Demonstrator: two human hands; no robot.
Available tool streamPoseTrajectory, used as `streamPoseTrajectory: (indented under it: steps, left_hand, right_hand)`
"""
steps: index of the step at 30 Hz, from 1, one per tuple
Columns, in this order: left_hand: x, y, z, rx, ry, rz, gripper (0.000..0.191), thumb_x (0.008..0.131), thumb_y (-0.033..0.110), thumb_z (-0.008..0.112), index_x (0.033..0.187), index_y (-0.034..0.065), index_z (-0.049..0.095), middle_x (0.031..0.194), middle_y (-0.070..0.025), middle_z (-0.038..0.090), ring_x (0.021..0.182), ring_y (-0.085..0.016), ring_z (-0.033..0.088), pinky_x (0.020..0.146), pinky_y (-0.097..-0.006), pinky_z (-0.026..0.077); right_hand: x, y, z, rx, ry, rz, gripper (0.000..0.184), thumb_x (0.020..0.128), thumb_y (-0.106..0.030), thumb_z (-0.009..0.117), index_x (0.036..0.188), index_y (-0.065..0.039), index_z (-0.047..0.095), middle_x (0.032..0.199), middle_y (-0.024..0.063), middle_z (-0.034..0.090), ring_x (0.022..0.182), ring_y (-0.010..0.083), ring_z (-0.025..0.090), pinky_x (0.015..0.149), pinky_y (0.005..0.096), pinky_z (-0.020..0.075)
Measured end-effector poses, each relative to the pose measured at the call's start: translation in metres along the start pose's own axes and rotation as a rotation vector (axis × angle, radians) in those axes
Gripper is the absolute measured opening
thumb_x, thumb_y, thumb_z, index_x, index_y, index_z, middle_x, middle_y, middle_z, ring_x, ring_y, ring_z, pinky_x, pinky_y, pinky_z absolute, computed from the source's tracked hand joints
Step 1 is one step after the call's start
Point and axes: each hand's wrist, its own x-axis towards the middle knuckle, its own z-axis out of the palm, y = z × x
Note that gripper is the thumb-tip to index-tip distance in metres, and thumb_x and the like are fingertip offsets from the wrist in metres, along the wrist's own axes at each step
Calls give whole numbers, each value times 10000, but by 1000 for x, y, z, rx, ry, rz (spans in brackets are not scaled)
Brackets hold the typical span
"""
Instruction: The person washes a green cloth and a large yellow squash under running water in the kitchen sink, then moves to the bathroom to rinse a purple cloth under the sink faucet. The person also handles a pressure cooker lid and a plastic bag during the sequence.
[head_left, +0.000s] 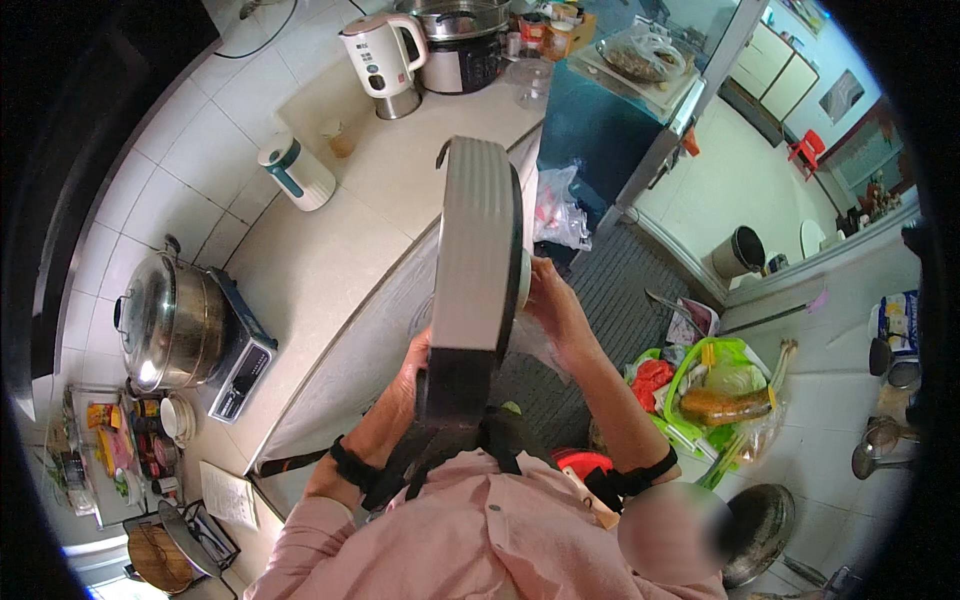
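A large object with a grey ribbed side (472, 240) and a black lower end (456, 386) stands tilted up before my chest; its exact kind cannot be told. My left hand (415, 358) grips its left side low down, with the fingers partly hidden behind it. On the far side my right hand (553, 304) is at a pale round part (524, 279) beside its dark rim, the fingertips partly covered. Clear plastic (541, 343) hangs below the right palm. A small dark hook-like piece (442, 152) juts out at the object's top.
The counter (352, 240) bears an electric kettle (379, 56), a white and teal jug (298, 174) and a steel steamer pot (176, 319) by an induction cooker (244, 379). A green basket (712, 375) of food is at right, a wok (761, 532) below it. A doorway opens at upper right.
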Motion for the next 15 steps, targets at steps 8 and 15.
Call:
streamPoseTrajectory:
  steps: [8,15]
  left_hand:
    - [27,-3,-20,-44,57,-152,372,888,292,559,1150,28,561,989,-136,640,826,-253,644,703,-389,559]
    - [9,19,13,349,205,110,318,908,282,562,1107,35,566,889,-78,618,691,-143,600,505,-249,502]
  right_hand:
    - [3,-14,11,28,-11,34,573,944,-442,471,1376,-83,358,1248,77,500,1097,169,514,942,346,407]
    - [-12,12,-20,-282,-143,133,392,844,-96,638,1217,-48,529,1067,22,593,922,99,556,800,241,452]
